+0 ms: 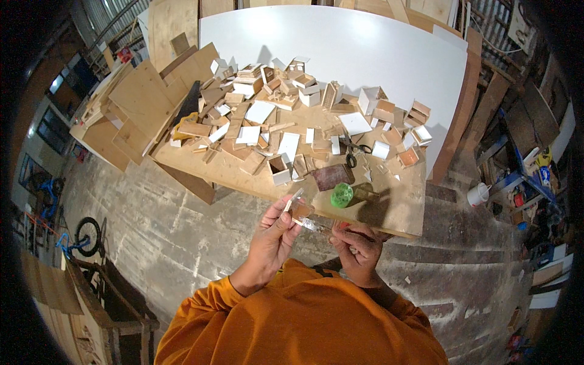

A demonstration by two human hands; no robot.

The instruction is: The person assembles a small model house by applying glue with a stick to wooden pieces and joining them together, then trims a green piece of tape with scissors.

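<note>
My left hand [274, 236] is closed on a small wooden piece [299, 211] with white edges, held up just off the table's front edge. Between the fingers of my right hand [358, 248] is a slim item with a shiny, clear-looking end [316, 225]. That end reaches to the wooden piece; whether they touch I cannot tell. A bit of red shows by the right fingertips. Beyond the hands, a green see-through container [342, 195] stands near the table's front edge, beside a dark brown rough sheet [332, 177].
Many small wooden and white blocks and boxes [280, 169] crowd the wooden table [401, 210]. Black-handled scissors [351, 160] lie among them. Behind stands a large white panel [340, 42]. Wooden boards [137, 100] lean at the left, and a white bucket [478, 194] is at the right.
</note>
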